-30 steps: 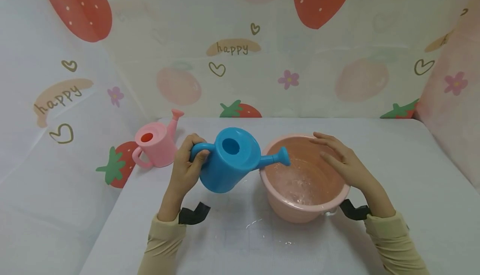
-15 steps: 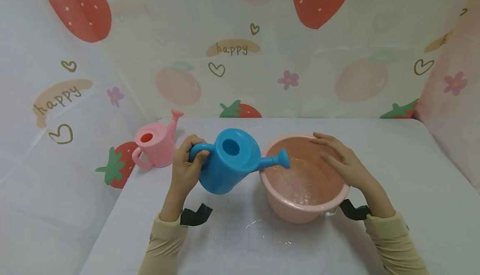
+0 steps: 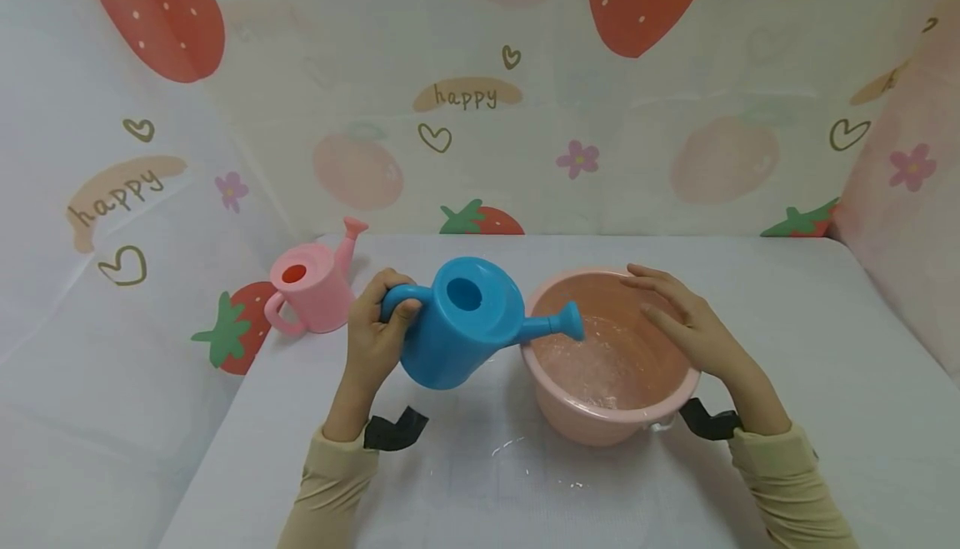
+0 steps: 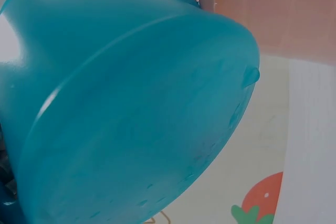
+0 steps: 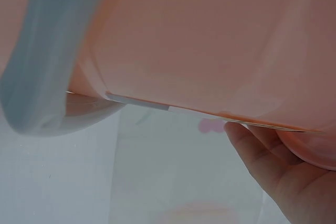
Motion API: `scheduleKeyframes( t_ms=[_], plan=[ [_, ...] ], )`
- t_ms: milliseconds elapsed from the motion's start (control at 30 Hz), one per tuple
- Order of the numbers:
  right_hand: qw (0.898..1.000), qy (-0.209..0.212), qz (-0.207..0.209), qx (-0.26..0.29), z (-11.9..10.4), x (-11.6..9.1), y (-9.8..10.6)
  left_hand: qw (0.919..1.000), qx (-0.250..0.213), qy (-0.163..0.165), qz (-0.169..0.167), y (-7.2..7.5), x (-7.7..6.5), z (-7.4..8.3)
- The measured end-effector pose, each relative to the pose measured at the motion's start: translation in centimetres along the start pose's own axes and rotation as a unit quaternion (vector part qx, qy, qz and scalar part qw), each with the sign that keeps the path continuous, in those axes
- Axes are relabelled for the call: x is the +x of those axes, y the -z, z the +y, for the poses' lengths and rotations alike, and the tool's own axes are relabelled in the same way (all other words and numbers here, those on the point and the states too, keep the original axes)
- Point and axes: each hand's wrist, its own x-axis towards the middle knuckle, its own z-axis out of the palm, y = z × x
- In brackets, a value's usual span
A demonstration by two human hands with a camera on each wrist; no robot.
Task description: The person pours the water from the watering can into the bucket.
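Observation:
My left hand (image 3: 378, 336) grips the handle of a blue watering can (image 3: 461, 332), which is tilted to the right above the table. Its round spout head reaches over the left rim of a pink bucket (image 3: 592, 428). Below the spout, the clear water (image 3: 592, 370) in the bucket looks rippled. At the bucket's right rim, my right hand (image 3: 693, 324) holds on with the thumb inside, and fingertips show against the outer wall in the right wrist view. The can's underside (image 4: 142, 114) fills much of the left wrist view and hides my left hand.
A pink watering can (image 3: 318, 291) stands upright at the table's back left. Small wet spots (image 3: 510, 446) lie in front of the bucket on the white table (image 3: 480, 499). A patterned sheet (image 3: 487, 24) hangs behind and at both sides.
My left hand and the blue watering can have shifted slightly right, with the spout head a little lower. My right hand, the bucket and the pink can stay in place.

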Motion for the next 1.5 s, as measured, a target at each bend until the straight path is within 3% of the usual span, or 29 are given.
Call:
scheduleKeyframes(
  t_ms=[600,1500],
  plan=[
    [1.000,0.000,0.000,0.006,-0.43,0.03,0.03,0.9998,-0.004,0.009,0.017,-0.09,-0.02,-0.03],
    [1.000,-0.005,0.001,-0.006,-0.10,0.03,0.02,0.9996,-0.028,0.004,0.010,-0.12,0.03,0.55]
  ],
)
